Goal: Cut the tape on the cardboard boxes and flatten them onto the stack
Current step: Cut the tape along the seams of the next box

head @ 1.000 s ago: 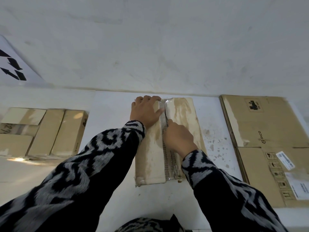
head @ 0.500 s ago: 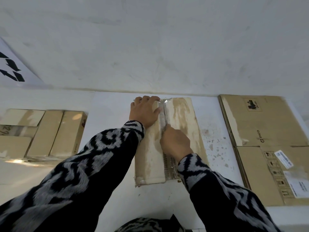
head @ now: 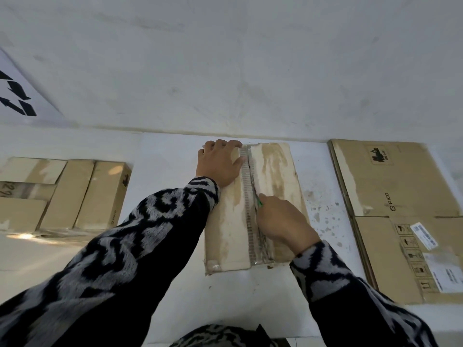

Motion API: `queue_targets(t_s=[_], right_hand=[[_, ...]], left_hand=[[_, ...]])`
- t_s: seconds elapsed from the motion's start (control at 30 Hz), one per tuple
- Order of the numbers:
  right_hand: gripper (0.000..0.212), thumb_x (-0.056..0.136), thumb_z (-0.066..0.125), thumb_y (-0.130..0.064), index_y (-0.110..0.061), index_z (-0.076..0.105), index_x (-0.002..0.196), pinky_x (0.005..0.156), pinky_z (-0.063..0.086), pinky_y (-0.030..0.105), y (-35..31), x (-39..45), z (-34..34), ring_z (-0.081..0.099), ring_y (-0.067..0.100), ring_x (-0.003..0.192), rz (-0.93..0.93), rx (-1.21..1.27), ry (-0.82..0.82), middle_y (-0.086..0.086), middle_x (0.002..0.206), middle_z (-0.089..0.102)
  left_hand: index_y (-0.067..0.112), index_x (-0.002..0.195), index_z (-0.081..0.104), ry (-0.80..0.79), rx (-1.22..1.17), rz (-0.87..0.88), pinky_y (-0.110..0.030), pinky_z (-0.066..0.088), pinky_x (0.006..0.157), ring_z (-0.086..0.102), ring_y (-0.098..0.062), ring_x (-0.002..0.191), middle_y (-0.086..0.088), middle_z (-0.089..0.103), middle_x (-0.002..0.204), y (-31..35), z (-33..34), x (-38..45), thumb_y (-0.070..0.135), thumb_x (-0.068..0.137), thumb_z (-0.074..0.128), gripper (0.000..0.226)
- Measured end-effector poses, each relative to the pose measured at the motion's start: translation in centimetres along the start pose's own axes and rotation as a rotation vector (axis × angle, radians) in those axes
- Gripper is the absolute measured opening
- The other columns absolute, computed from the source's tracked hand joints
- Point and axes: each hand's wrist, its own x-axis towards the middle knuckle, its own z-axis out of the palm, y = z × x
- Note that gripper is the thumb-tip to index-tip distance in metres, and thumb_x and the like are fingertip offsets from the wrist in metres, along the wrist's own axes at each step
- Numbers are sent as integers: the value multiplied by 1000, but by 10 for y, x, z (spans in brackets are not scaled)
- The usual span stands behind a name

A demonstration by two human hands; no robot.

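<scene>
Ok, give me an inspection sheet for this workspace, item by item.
Surface: white table, speckled stains right of the middle box.
Job's things: taped box in the centre; cutter along its seam; flattened stack on the right.
Clutter: uncut boxes on the left.
Hands: left hand presses the box's far end; right hand grips the cutter.
Cables: nothing seen.
Surroundings: white wall; sheet with black arrows.

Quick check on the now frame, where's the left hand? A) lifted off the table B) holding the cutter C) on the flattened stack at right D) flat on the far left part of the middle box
D: the left hand lies with straight fingers on the far end of the middle box, left of its taped seam, while the right hand grips the green-tipped cutter on that seam.
</scene>
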Motion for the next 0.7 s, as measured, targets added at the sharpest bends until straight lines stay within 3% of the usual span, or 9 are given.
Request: queue_targets(t_s=[0.17,0.23,0.37,0.47,0.57,0.63,0.7], right_hand=[[43,100,32,-14,-11,43,142,91,50,38,1,-4,8,56,24,100,24,40,3,8,129,57],[44,99,33,-13,-11,43,143,93,50,38,2,-4,6,56,25,105,21,60,-12,8,131,56],[37,99,34,-16,-14,53,131,90,51,39,11,-9,5,60,25,100,-4,157,-18,7,121,62],[30,99,35,-20,-14,59,116,74,48,32,16,-13,3,58,20,85,-48,274,-17,4,103,64],[31,100,34,-22,-16,58,120,77,48,32,17,-17,1,60,21,92,-76,308,-23,4,106,64],[31,100,33,-19,-16,56,121,79,48,33,17,-20,1,60,22,95,-87,293,-17,5,110,63],[31,101,31,-17,-16,53,123,76,47,33,17,-26,3,59,23,97,-84,245,-9,6,116,62]], left_hand=[[39,131,48,-33,0,-6,-48,30,108,37,-29,130,1,52,133,0,-2,0,53,93,47,41],[40,131,50,-39,-11,-4,-48,29,109,35,-29,132,1,50,136,-1,-2,0,54,92,48,41],[35,136,50,8,-54,17,-46,17,117,23,-29,141,-1,37,151,1,-8,-7,51,93,52,46],[28,146,41,3,-21,21,-52,8,119,15,-33,146,-5,27,159,14,-16,-49,48,98,45,52],[34,151,29,-73,85,-20,-57,4,117,3,-36,149,-1,11,164,20,-10,-113,52,99,36,55],[42,151,22,-145,70,-98,-60,9,116,-1,-39,149,6,1,165,17,-3,-135,55,99,33,55],[46,151,19,-159,0,-134,-58,24,114,6,-39,148,12,-3,164,15,-2,-140,54,99,34,54]])
